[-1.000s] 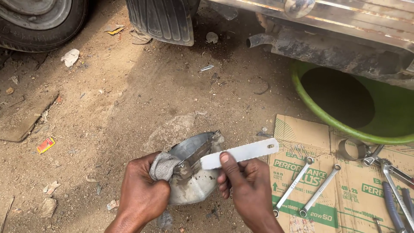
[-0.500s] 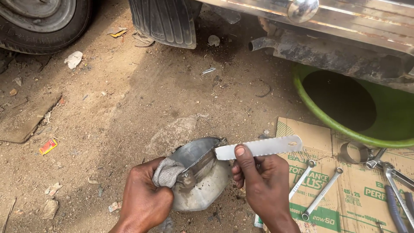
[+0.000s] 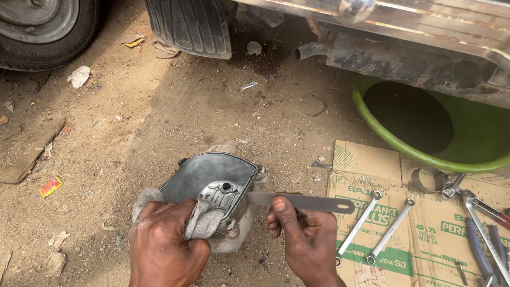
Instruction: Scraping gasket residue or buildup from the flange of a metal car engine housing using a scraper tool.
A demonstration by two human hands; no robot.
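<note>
The left hand [image 3: 167,244] grips a grey rag [image 3: 204,220] against the metal engine cover [image 3: 215,183], low and centre. The right hand [image 3: 305,239] pinches a flat saw blade [image 3: 303,202], which has dropped and levelled since a moment ago, its tip now at the cover's rim. Spanners [image 3: 372,226] lie on cardboard [image 3: 366,162] at right.

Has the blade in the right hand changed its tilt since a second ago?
Yes. The blade pointed up-right toward the green tub; the right hand now holds it level, over the cardboard edge.
</note>
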